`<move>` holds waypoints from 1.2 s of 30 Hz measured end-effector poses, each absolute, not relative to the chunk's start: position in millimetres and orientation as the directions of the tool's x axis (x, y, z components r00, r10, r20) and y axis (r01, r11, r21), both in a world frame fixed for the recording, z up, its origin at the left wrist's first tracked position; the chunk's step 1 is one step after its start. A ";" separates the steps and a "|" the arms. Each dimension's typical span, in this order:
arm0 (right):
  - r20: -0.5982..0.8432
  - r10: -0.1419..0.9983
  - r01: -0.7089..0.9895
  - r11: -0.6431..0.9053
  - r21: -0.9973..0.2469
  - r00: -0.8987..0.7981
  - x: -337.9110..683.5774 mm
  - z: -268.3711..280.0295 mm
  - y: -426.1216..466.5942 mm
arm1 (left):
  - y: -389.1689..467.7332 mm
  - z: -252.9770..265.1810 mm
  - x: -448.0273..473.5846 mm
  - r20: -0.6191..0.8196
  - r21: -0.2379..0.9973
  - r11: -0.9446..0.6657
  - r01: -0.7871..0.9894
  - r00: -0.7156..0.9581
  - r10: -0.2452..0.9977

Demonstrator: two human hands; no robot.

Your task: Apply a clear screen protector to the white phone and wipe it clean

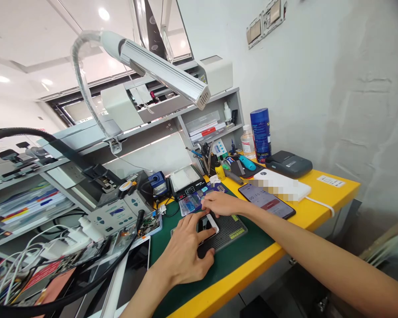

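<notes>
A small white-framed smartphone (213, 223) with a dark middle lies on a grey perforated mat (228, 233). My left hand (187, 249) is curled round its near left side, fingers across the front and thumb low at the near edge. At the far end of the phone, my right hand (222, 204) has its fingers drawn together, with the tips close to my left fingertips. Whatever those right fingertips pinch is too small to make out. Both hands cover much of the phone. Under the mat is a dark green work mat (172, 282).
Right of my hands lies a phone showing a timer (268, 201), beside a white box (285, 184) and a blue can (261, 134). A grey soldering station (117, 214), cables and a tablet (135, 265) crowd the left. A lamp (166, 70) hangs overhead.
</notes>
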State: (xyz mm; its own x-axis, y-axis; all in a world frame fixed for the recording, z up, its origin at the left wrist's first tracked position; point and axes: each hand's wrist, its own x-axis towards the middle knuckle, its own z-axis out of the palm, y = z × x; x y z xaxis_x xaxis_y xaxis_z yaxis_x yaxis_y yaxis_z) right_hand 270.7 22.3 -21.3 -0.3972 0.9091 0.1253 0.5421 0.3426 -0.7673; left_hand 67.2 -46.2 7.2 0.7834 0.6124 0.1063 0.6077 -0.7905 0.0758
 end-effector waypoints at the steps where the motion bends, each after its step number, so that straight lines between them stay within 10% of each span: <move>1: 0.127 0.909 0.544 0.345 -0.765 -0.397 270.5 -21.1 22.2 | -46.3 7.4 67.9 0.107 0.076 -0.791 0.607 0.783 0.612; 36: 0.092 0.925 0.503 0.282 -0.817 -0.369 269.8 -23.1 24.2 | -30.6 5.0 68.2 0.018 0.152 -0.728 0.669 0.734 0.679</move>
